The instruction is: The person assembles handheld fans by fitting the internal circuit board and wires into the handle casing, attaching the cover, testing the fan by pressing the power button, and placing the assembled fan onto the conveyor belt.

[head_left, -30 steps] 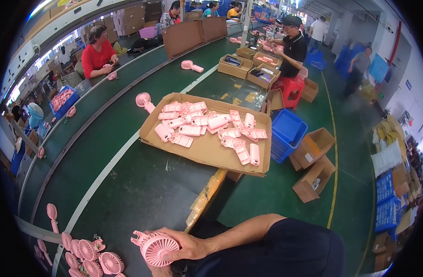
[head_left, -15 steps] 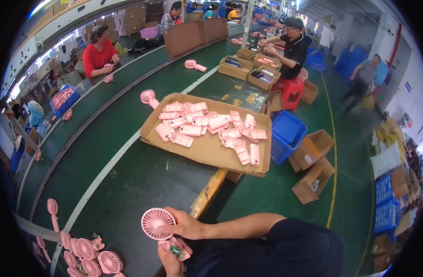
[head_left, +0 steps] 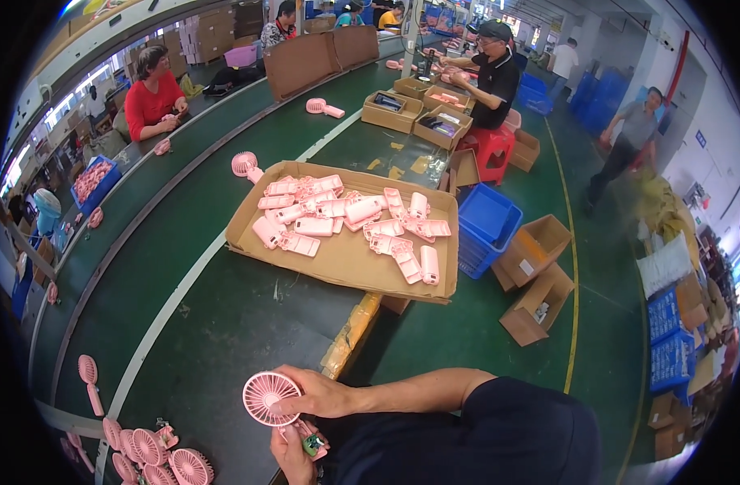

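Note:
A pink handheld fan (head_left: 261, 398) with a round slatted head is between my hands at the lower middle. My right hand (head_left: 325, 394) grips the head, its thumb across the grille. Just below, my left hand (head_left: 291, 457) holds the fan's handle, which lies open and bares a green circuit board (head_left: 313, 444). Part of the handle is hidden by my fingers. To the left of my hands lies a heap of similar pink fans (head_left: 149, 447), partly cut off by the picture's edge.
A shallow cardboard tray (head_left: 330, 279) ahead holds several pink handle shells (head_left: 317, 225). Single fans lie along the green conveyor belt (head_left: 184, 234). Blue crates (head_left: 487, 230) and cardboard boxes (head_left: 538, 305) stand on the floor at right. Co-workers sit across the belt and farther along; one person walks at right.
The whole view has shifted slightly, with the tray and boxes now a little farther left. Both hands keep their hold on the fan. The person at far right has moved.

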